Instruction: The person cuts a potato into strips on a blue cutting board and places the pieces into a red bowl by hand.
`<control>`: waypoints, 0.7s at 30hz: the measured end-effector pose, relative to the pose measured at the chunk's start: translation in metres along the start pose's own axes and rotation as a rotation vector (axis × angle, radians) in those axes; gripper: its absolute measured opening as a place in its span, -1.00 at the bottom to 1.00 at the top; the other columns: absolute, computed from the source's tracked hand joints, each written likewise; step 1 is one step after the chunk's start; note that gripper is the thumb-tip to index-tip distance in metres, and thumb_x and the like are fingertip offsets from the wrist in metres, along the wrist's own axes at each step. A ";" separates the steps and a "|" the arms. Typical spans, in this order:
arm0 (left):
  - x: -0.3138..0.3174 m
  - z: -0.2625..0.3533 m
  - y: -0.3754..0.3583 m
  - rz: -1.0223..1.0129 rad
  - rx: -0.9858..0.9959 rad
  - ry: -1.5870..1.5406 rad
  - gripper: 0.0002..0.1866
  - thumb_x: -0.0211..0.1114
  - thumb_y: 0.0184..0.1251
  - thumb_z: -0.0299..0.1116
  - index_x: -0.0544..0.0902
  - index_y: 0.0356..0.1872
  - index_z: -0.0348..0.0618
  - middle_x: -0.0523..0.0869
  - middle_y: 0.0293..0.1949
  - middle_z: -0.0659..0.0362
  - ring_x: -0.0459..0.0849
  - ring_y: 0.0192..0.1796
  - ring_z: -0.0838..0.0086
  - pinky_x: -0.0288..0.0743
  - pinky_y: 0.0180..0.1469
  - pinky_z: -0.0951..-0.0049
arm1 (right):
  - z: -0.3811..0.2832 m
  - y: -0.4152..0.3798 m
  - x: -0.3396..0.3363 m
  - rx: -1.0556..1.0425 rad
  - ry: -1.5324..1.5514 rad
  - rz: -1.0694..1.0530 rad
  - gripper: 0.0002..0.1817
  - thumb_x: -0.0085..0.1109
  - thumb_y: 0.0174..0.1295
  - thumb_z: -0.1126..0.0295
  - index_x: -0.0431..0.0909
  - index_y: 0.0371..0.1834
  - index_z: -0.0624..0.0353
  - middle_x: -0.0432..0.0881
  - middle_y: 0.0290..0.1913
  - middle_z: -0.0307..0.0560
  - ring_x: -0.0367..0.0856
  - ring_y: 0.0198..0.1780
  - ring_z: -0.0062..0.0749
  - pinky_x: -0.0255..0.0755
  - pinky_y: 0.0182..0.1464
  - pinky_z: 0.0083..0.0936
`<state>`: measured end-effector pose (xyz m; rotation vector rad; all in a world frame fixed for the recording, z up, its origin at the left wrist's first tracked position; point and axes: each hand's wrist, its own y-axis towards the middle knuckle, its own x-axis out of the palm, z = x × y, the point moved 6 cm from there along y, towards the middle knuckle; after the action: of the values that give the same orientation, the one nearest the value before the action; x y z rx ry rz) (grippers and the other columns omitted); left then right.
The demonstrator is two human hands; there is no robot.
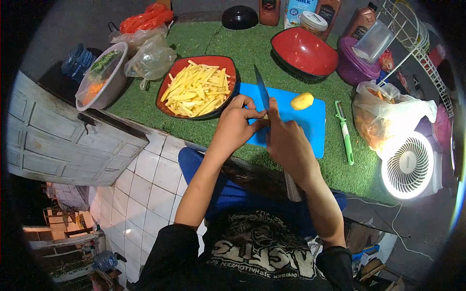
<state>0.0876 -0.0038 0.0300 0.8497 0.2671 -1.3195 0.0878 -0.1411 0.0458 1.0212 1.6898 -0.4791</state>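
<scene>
My right hand [290,145] is closed around the handle of a kitchen knife [261,86], whose blade points away from me over the blue cutting board [310,131]. My left hand [235,123] is closed beside the blade, its thumb and fingers pinching a small pale piece of potato, mostly hidden by both hands. A peeled yellow potato [302,101] lies at the board's far right. Left of the board, a red bowl with a dark rim [234,68] is heaped with potato sticks [196,89]. A green-handled peeler [345,133] lies right of the board.
An empty red bowl [303,51] stands behind the board. At the left are a white basin [104,99] with vegetables and plastic bags [150,58]. On the right are a purple container [357,60], a filled plastic bag [383,114] and a small lit fan [407,165].
</scene>
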 end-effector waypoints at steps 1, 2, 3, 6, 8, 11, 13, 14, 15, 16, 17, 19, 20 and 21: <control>0.000 0.000 0.001 0.005 0.011 0.004 -0.79 0.59 0.05 -0.44 0.85 -0.23 -0.12 0.61 -0.21 0.13 0.68 -0.11 0.24 0.55 0.00 0.31 | 0.000 0.002 -0.002 -0.029 -0.008 0.017 -0.22 0.07 0.28 0.47 0.00 0.54 0.53 0.67 -0.44 0.36 0.71 -0.40 0.29 0.61 -0.28 0.08; 0.000 0.001 0.001 0.007 0.017 0.003 -0.79 0.59 0.05 -0.44 0.85 -0.23 -0.12 0.61 -0.21 0.13 0.68 -0.11 0.24 0.55 0.00 0.31 | -0.002 0.001 -0.005 -0.030 -0.012 0.022 -0.22 0.07 0.28 0.47 0.00 0.54 0.53 0.67 -0.44 0.36 0.71 -0.40 0.29 0.61 -0.28 0.08; 0.000 0.000 0.001 -0.009 0.000 -0.002 -0.79 0.59 0.04 -0.43 0.85 -0.24 -0.11 0.61 -0.21 0.13 0.68 -0.12 0.24 0.55 0.00 0.30 | 0.000 0.000 -0.006 0.068 0.017 -0.024 -0.22 0.10 0.28 0.47 0.03 0.55 0.47 0.67 -0.39 0.39 0.69 -0.36 0.32 0.56 -0.23 0.13; -0.001 -0.001 0.000 -0.006 -0.020 -0.014 -0.80 0.60 0.03 -0.41 0.86 -0.26 -0.11 0.61 -0.22 0.13 0.67 -0.13 0.23 0.55 -0.01 0.29 | -0.001 -0.005 -0.012 0.152 0.083 -0.083 -0.22 0.14 0.28 0.48 0.07 0.57 0.38 0.68 -0.34 0.40 0.68 -0.32 0.36 0.51 -0.18 0.19; -0.002 -0.001 0.000 -0.001 -0.018 -0.026 -0.80 0.61 0.03 -0.41 0.86 -0.27 -0.11 0.61 -0.23 0.12 0.67 -0.14 0.23 0.55 -0.02 0.29 | -0.001 -0.007 -0.012 0.154 0.123 -0.094 -0.23 0.13 0.28 0.48 0.08 0.57 0.37 0.69 -0.34 0.38 0.68 -0.33 0.37 0.51 -0.18 0.20; -0.001 -0.002 -0.001 -0.003 -0.006 -0.041 -0.82 0.61 0.02 -0.43 0.84 -0.31 -0.13 0.62 -0.24 0.11 0.67 -0.14 0.23 0.55 -0.04 0.29 | -0.001 -0.008 -0.008 0.156 0.142 -0.095 -0.22 0.12 0.29 0.48 0.06 0.59 0.34 0.68 -0.32 0.39 0.67 -0.30 0.38 0.52 -0.16 0.18; -0.002 -0.002 -0.001 0.028 0.037 -0.062 -0.82 0.61 -0.02 -0.48 0.82 -0.34 -0.16 0.62 -0.25 0.10 0.67 -0.15 0.23 0.55 -0.05 0.29 | -0.001 -0.009 -0.004 0.118 0.076 -0.057 -0.23 0.12 0.29 0.49 0.08 0.58 0.36 0.69 -0.29 0.42 0.68 -0.25 0.40 0.53 -0.14 0.16; -0.002 -0.003 -0.001 0.030 0.033 -0.063 -0.82 0.61 -0.02 -0.48 0.82 -0.34 -0.16 0.62 -0.25 0.10 0.67 -0.15 0.23 0.55 -0.05 0.29 | 0.001 -0.007 -0.002 0.116 0.074 -0.061 -0.23 0.12 0.29 0.49 0.08 0.58 0.36 0.69 -0.29 0.42 0.68 -0.25 0.40 0.53 -0.14 0.16; -0.002 -0.002 -0.001 0.047 0.054 -0.075 -0.81 0.60 -0.04 -0.51 0.82 -0.34 -0.17 0.62 -0.25 0.10 0.67 -0.15 0.22 0.55 -0.05 0.29 | 0.001 -0.006 0.001 0.084 0.020 -0.074 -0.23 0.11 0.29 0.48 0.08 0.57 0.37 0.68 -0.26 0.44 0.67 -0.22 0.40 0.54 -0.13 0.15; -0.003 -0.002 -0.002 0.060 0.075 -0.087 -0.80 0.59 -0.05 -0.54 0.81 -0.34 -0.17 0.62 -0.26 0.10 0.66 -0.15 0.21 0.55 -0.06 0.29 | -0.001 -0.006 0.004 0.056 -0.032 -0.086 -0.24 0.11 0.30 0.48 0.08 0.57 0.38 0.68 -0.24 0.46 0.67 -0.20 0.40 0.54 -0.13 0.14; -0.003 -0.002 -0.002 0.057 0.068 -0.088 -0.80 0.59 -0.05 -0.54 0.81 -0.34 -0.17 0.62 -0.26 0.10 0.66 -0.15 0.21 0.55 -0.06 0.29 | -0.002 -0.003 0.004 0.057 -0.029 -0.093 -0.24 0.11 0.30 0.48 0.08 0.57 0.38 0.68 -0.24 0.46 0.67 -0.20 0.40 0.54 -0.13 0.14; -0.002 -0.001 0.000 -0.012 0.062 -0.049 -0.79 0.56 -0.04 -0.57 0.81 -0.31 -0.17 0.62 -0.24 0.09 0.66 -0.14 0.19 0.55 -0.04 0.28 | -0.002 0.009 -0.002 0.117 -0.033 -0.119 -0.24 0.10 0.31 0.47 0.07 0.57 0.40 0.69 -0.28 0.44 0.69 -0.26 0.36 0.56 -0.16 0.11; -0.002 -0.001 -0.001 -0.012 0.069 -0.047 -0.79 0.56 -0.04 -0.57 0.81 -0.31 -0.17 0.62 -0.24 0.09 0.66 -0.14 0.19 0.55 -0.04 0.28 | 0.000 0.012 -0.003 0.118 -0.033 -0.112 -0.24 0.10 0.31 0.47 0.07 0.57 0.40 0.69 -0.28 0.44 0.69 -0.26 0.36 0.56 -0.16 0.11; -0.001 -0.001 -0.002 0.001 0.079 -0.037 -0.76 0.57 -0.04 -0.56 0.82 -0.27 -0.15 0.63 -0.22 0.08 0.66 -0.12 0.18 0.55 -0.02 0.27 | 0.002 0.013 -0.005 0.106 -0.035 -0.105 -0.25 0.10 0.31 0.46 0.08 0.56 0.41 0.69 -0.33 0.41 0.69 -0.30 0.33 0.57 -0.18 0.10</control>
<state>0.0854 -0.0023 0.0295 0.8907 0.1860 -1.3514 0.1004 -0.1371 0.0516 0.9976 1.7068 -0.6576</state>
